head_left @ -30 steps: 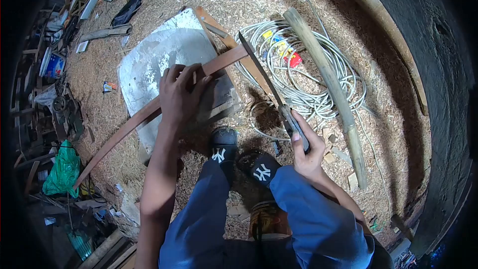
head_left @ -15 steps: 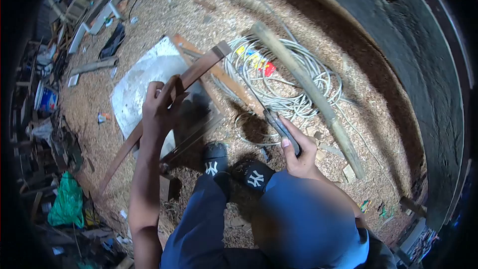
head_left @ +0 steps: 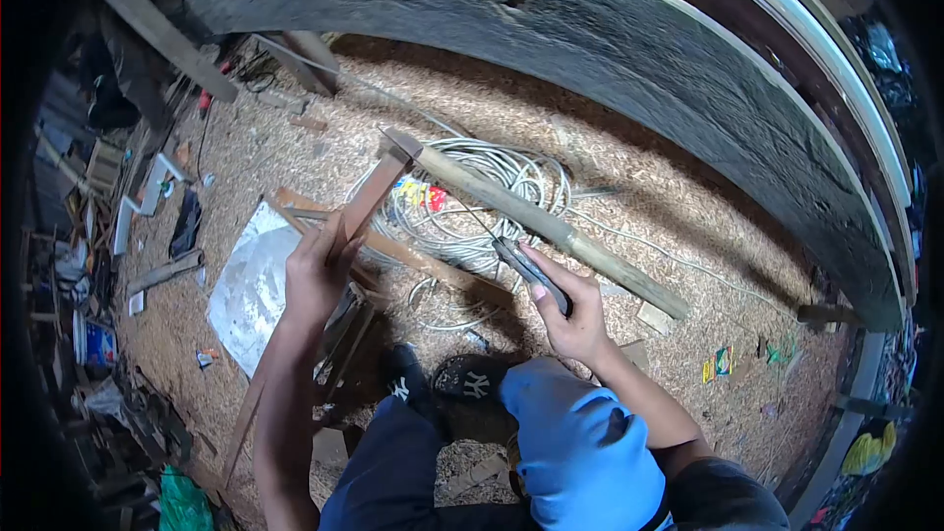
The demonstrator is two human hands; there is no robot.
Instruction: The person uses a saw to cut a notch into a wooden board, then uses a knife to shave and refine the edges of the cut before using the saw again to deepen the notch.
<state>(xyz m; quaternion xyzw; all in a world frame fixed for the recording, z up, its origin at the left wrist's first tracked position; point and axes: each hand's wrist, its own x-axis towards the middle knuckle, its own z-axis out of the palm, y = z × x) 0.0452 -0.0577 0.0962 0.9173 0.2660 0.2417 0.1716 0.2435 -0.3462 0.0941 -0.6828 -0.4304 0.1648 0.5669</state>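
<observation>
My left hand (head_left: 317,273) is closed around a long reddish-brown wooden strip (head_left: 372,199), holding it up at a slant. Its upper end rises toward the coil of cable, and its lower end passes behind my forearm toward the floor. In my right hand (head_left: 575,320) is a dark-handled hand saw (head_left: 531,273); its blade shows edge-on as a thin line pointing up and left. The blade and the strip look apart. Under them lie a coil of grey cable (head_left: 536,177) and a round wooden pole (head_left: 492,195).
A pale metal sheet (head_left: 251,285) lies left of my feet, beside wooden boards (head_left: 423,261). Behind the cable a big dark timber (head_left: 590,59) stretches across. Sawdust covers the floor (head_left: 393,88). Scrap and a green bag (head_left: 184,503) crowd the left side.
My view has turned, so the big timber now runs across the top. The strip's end has tilted further upright, and my right hand with the saw sits a little further left in view.
</observation>
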